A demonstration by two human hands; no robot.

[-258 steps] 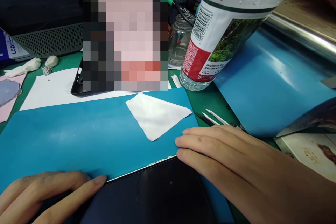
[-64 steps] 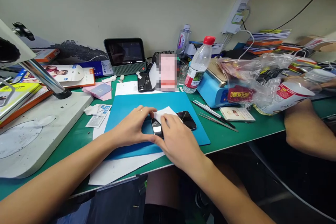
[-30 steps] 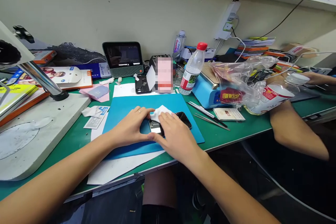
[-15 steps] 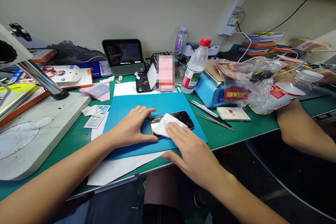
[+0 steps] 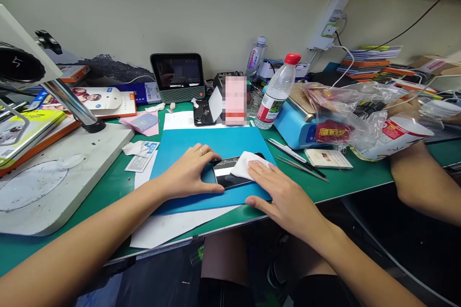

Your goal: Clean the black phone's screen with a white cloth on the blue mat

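Note:
A black phone point(image 5: 227, 177) lies screen-up on a blue mat point(image 5: 201, 144) on the green bench. My left hand point(image 5: 190, 172) cups the phone's left end, thumb along its near edge and fingers curled over the far corner. My right hand point(image 5: 284, 192) lies flat with fingers stretched out, pressing a white wipe point(image 5: 245, 165) onto the right part of the screen.
A water bottle point(image 5: 277, 91), a blue machine point(image 5: 295, 127), tweezers point(image 5: 297, 156) and a plastic bag point(image 5: 345, 105) stand right of the mat. A small speaker screen point(image 5: 177, 76) sits at the back. A microscope base point(image 5: 54, 172) fills the left. Another person's arm point(image 5: 421, 182) rests at right.
Since a second ago my right hand has slid the white wipe from the phone's left end across to its right end. My left hand stays on the left end.

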